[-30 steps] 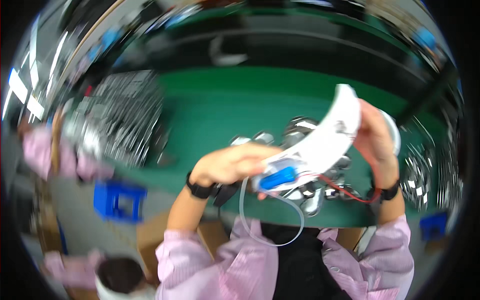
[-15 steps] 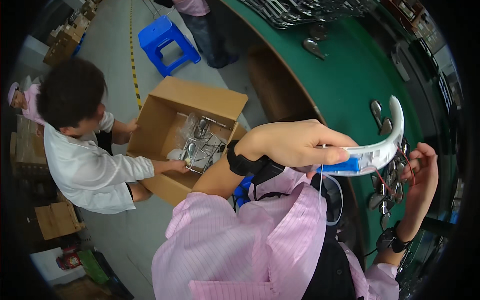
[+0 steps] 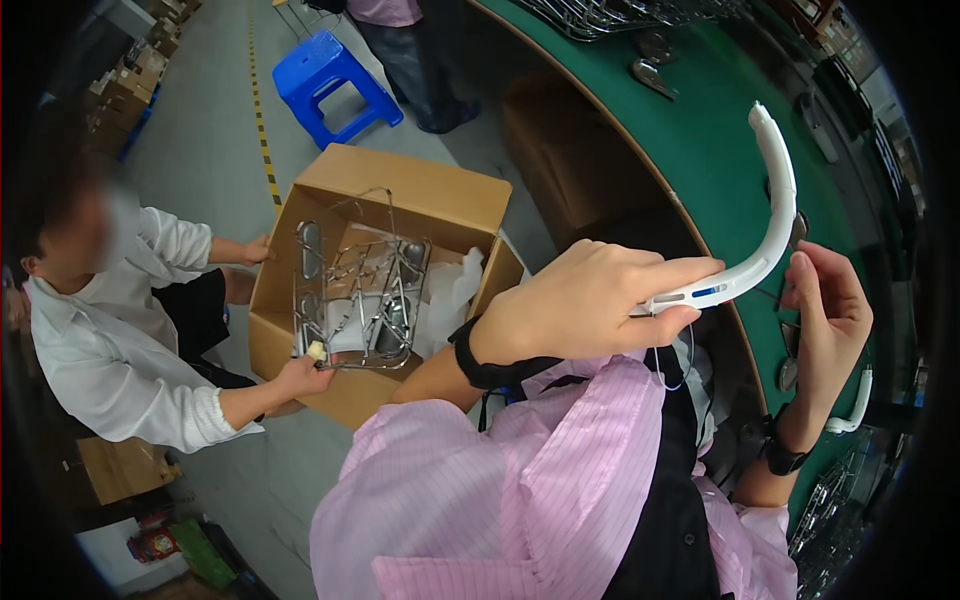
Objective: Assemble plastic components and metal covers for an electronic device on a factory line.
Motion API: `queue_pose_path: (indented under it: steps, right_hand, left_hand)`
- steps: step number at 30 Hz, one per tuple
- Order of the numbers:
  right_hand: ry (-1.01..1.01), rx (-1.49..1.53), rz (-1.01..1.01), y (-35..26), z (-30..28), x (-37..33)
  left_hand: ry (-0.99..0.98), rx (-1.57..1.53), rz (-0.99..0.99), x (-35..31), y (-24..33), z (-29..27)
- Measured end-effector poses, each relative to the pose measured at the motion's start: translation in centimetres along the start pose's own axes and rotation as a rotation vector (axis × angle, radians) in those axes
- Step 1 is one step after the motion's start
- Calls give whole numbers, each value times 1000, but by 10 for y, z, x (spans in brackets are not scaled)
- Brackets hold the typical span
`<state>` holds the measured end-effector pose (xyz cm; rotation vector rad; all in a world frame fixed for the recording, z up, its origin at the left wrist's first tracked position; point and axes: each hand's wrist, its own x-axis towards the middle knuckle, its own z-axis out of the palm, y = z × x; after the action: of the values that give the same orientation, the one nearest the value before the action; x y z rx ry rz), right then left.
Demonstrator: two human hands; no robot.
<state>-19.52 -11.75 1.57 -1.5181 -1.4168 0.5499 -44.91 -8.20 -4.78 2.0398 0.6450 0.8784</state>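
Observation:
A curved white plastic housing [image 3: 770,235], slim and hook-shaped, is gripped at its lower end between the thumb and fingers of my left hand [image 3: 590,300]. Its smooth outer side shows, with small slots and a blue patch near my fingertips. A thin pale cord [image 3: 662,375] loops below that end. Close to the outside of the curve, my right hand [image 3: 835,310] has its thumb and forefinger pinched together; whatever is between them is too small to make out. Rounded metal pieces [image 3: 788,372] lie on the green table [image 3: 690,150], partly hidden behind my right hand.
Left of me, a person in white [image 3: 130,340] holds a metal wire rack [image 3: 360,300] over an open cardboard box [image 3: 400,180]. Another white curved piece [image 3: 853,405] lies beyond my right wrist. A blue stool [image 3: 335,85] stands on the floor; metal racks [image 3: 620,15] fill the table's far end.
The white housing has turned from its hollow inside, with a blue part and red wires, to its smooth outside, its tip rising. My right fingers have closed together. The other person has raised the rack.

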Motion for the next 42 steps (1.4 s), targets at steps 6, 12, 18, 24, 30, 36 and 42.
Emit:
queue_pose_path:
  steps: [6, 12, 18, 24, 30, 36, 42]
  right_hand:
    - [66, -100, -103, 5, 5, 6]
    - [211, -130, -339, 13, 9, 24]
    - [245, -184, -571, 21, -24, 38]
    - [326, -223, -568, 11, -45, 42]
    - [314, -211, -479, 54, -65, 12]
    - [384, -115, -463, 70, -87, 6]
    - [416, 6, -459, 55, -96, 19]
  left_hand:
    - [52, 61, -3, 9, 5, 18]
    - [107, 83, 56, 29, 8, 37]
    - [128, -148, -21, 57, -5, 52]
    - [220, -233, -8, 128, -36, -6]
    - [174, 8, 163, 197, -61, -28]
    - [153, -182, 56, 173, -35, 22]
    - [55, -179, 27, 120, -17, 77]
